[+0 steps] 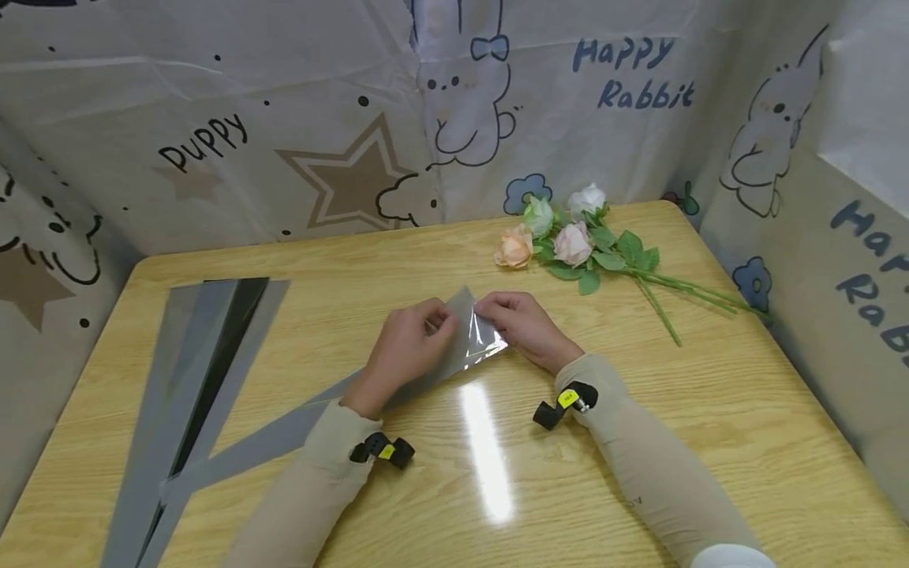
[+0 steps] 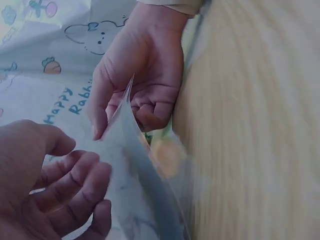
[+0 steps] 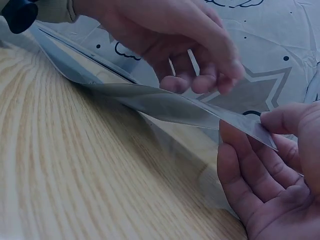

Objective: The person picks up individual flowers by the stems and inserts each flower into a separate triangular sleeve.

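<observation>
I take the clock face as lying flat on the tabletop [image 1: 625,473] in the head view, its middle by my hands and 12 pointing away from me. With my right hand [image 1: 525,327] I pinch the wide end of a grey see-through film wrapper [image 1: 470,335] at its corner, thumb on one face and fingers behind it. My left hand [image 1: 405,347] is released: its fingers curl loosely just beside the wrapper at about 9 o'clock from my right hand, and in the right wrist view they hang apart from the film. The wrapper sits at the middle of the clock, its wide end raised, and tapers under my left wrist toward 8 o'clock, where its narrow part crosses a pile of similar film [image 1: 152,379]. That pile lies around 9 o'clock, with a dark strip [image 1: 230,355] through it. At 1 to 2 o'clock rest the flowers: a peach bloom [image 1: 514,248], a pale green one [image 1: 539,217], a white one [image 1: 586,200] and a pale pink one [image 1: 571,244], close together among green leaves, their stems [image 1: 689,292] pointing toward 4 o'clock. I wear a small black camera on each wrist.
</observation>
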Demonstrator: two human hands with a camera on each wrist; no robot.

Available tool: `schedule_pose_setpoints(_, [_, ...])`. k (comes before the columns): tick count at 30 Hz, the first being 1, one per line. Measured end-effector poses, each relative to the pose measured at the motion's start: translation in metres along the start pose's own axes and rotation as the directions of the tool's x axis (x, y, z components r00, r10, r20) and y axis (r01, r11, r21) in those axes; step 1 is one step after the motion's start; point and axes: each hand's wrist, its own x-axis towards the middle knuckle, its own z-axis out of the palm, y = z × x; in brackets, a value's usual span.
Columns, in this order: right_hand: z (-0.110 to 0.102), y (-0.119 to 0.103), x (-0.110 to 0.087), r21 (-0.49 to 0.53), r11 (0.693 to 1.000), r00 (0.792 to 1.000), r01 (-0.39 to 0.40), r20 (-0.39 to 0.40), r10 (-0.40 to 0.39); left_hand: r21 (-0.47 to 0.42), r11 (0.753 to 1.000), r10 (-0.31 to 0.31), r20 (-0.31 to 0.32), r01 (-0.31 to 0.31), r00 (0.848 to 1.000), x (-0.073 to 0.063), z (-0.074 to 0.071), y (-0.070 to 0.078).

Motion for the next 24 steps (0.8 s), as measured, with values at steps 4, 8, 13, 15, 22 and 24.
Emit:
schedule_pose_setpoints(4, [0.002,0.002,0.002,0.006,1.0,1.0,0.005,0.017,-0.005,-0.12,0.98,-0.154,0.025,0.156,0.988,0.013,0.008,-0.001])
schedule_pose_setpoints(8, [0.004,0.003,0.003,0.02,1.0,0.999,0.013,0.039,-0.014,-0.175,0.959,-0.22,0.036,0.222,0.975,0.02,0.016,-0.003])
schedule_pose_setpoints(13, [0.005,0.003,0.002,0.05,0.999,0.998,0.018,0.066,-0.021,-0.203,0.941,-0.268,0.049,0.272,0.962,0.024,0.024,-0.004])
schedule_pose_setpoints(15, [0.005,0.004,0.003,0.031,0.999,0.998,0.027,0.06,-0.029,-0.217,0.933,-0.285,0.049,0.288,0.957,0.024,0.025,-0.004])
schedule_pose_setpoints(22, [0.001,0.005,0.003,-0.159,0.984,0.997,0.081,0.001,-0.082,-0.275,0.918,-0.282,0.057,0.286,0.958,0.026,0.034,-0.002])
schedule_pose_setpoints(24, [-0.001,0.005,0.002,-0.206,0.974,0.995,0.092,-0.006,-0.095,-0.293,0.91,-0.287,0.064,0.293,0.956,0.027,0.037,-0.003])
